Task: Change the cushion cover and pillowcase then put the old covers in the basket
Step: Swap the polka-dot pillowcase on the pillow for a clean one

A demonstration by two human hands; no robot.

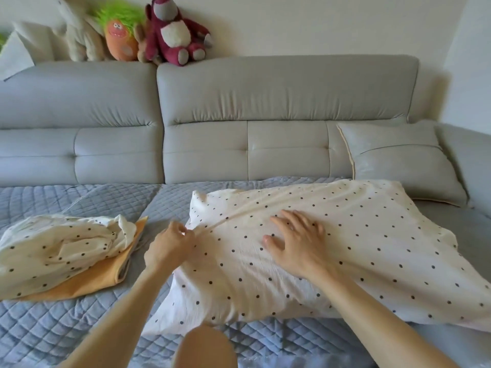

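Cream-and-dots update: pinching the polka-dot fabric pillowcase [345, 235] edge with left hand [170, 248], flattening with spread right hand [297, 243]. Still to basket the crumpled dotted cover [53, 248] (no basket visible).

Pillowcase [332, 248] is cream with small dark dots all over, and the crumpled cover [53, 248] has the same cream-and-dots look. The folded cloth [87, 282] is plain orange. Quilted mat [53, 335] is blue-grey with diamond stitching, sofa [265, 102] pale grey, cushion [398, 166] grey with cream piping. Plush bear [172, 35] is maroon with a white belly, and the orange toy [121, 35] has neon green hair.
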